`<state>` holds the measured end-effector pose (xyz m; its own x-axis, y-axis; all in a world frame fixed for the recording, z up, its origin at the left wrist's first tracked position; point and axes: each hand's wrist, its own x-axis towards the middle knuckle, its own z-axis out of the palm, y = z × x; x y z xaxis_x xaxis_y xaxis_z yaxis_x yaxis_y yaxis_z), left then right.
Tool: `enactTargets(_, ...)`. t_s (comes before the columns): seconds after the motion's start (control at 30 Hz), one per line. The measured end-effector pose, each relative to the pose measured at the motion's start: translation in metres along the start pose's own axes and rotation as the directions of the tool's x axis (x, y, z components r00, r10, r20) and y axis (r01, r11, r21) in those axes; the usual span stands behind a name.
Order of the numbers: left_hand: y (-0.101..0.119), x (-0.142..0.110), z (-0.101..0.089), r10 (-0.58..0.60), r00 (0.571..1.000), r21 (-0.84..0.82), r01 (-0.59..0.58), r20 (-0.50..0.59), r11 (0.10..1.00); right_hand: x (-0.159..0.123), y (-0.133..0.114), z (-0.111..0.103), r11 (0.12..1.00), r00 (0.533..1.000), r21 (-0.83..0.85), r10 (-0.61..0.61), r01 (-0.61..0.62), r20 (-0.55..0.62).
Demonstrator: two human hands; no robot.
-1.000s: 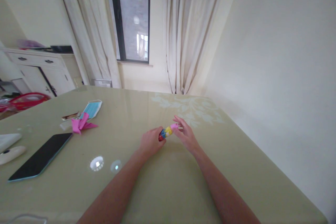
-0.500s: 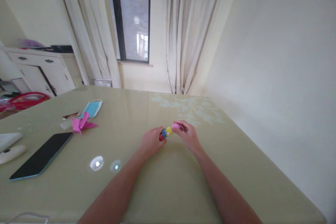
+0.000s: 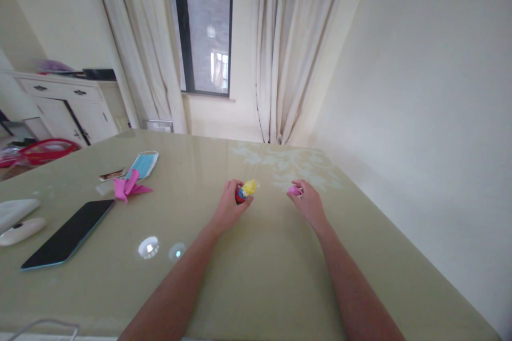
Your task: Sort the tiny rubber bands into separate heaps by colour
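My left hand (image 3: 232, 203) is closed around a small red, blue and yellow bottle (image 3: 248, 188), tilted with its yellow end up and to the right. Part of its lower end is hidden by my fingers. To the right, my right hand (image 3: 309, 201) pinches a small pink cap (image 3: 295, 191), apart from the bottle. Both hands are just over the glossy green table (image 3: 256, 277), near its middle.
A pink folded paper piece (image 3: 130, 186), a blue face mask (image 3: 144, 164) and a small wrapper (image 3: 112, 175) lie left. Nearer are a dark tablet (image 3: 70, 234) and a white oval object (image 3: 23, 231). A wall (image 3: 432, 117) borders the table's right side.
The pink cap has come off the bottle's yellow end. My right hand has moved right with it, while my left hand and the bottle have shifted slightly left and up.
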<state>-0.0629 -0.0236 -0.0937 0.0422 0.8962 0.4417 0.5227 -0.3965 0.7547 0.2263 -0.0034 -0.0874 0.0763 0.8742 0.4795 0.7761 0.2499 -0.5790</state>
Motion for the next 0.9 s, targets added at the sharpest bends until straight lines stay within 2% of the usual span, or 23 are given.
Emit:
enactTargets(0.03, -0.001, 0.001, 0.0, -0.007, 1.0, -0.027, 0.007, -0.021, 1.0, 0.0, 0.012, -0.003, 0.988, 1.0, -0.15, 0.027, -0.026, 0.002)
enactTargets(0.17, -0.007, 0.008, -0.001, -0.045, 0.997, -0.114, 0.038, -0.062, 0.993, -0.004, 0.045, -0.018, 0.937, 0.986, -0.309, 0.158, -0.166, -0.049)
enactTargets(0.3, -0.026, 0.018, -0.013, -0.104, 0.993, -0.243, 0.087, -0.06, 0.966, -0.009, 0.056, -0.035, 0.853, 0.95, -0.422, 0.301, -0.308, -0.085)
enactTargets(0.4, -0.05, 0.026, -0.031, -0.148, 0.982, -0.249, 0.115, -0.115, 0.962, -0.009, 0.056, -0.048, 0.771, 0.906, -0.504, 0.419, -0.389, -0.059)
enactTargets(0.5, -0.071, 0.033, -0.048, -0.162, 0.958, -0.252, 0.1, -0.236, 0.962, -0.006, 0.049, -0.056, 0.717, 0.891, -0.592, 0.455, -0.367, -0.001)
enactTargets(0.57, -0.078, 0.036, -0.052, -0.207, 0.938, -0.297, 0.12, -0.28, 0.947, -0.005, 0.038, -0.054, 0.747, 0.935, -0.606, 0.354, -0.274, 0.013)
enactTargets(0.63, -0.078, 0.039, -0.05, -0.268, 0.923, -0.382, 0.15, -0.277, 0.912, -0.006, 0.02, -0.043, 0.839, 0.988, -0.53, 0.155, -0.125, 0.013)
enactTargets(0.67, -0.077, 0.04, -0.047, -0.293, 0.916, -0.425, 0.158, -0.274, 0.891, -0.008, 0.009, -0.033, 0.908, 1.0, -0.418, 0.011, -0.007, 0.008)
enactTargets(0.73, -0.072, 0.041, -0.042, -0.325, 0.904, -0.484, 0.161, -0.279, 0.86, -0.013, -0.018, -0.008, 0.984, 0.989, -0.098, -0.144, 0.147, 0.035)
enactTargets(0.8, -0.066, 0.041, -0.037, -0.341, 0.898, -0.513, 0.162, -0.277, 0.843, -0.017, -0.046, 0.019, 0.962, 0.973, 0.207, -0.204, 0.179, 0.106)
enactTargets(0.9, -0.06, 0.041, -0.036, -0.358, 0.902, -0.553, 0.175, -0.241, 0.814, -0.014, -0.083, 0.054, 0.897, 0.963, 0.419, -0.222, 0.141, 0.152)
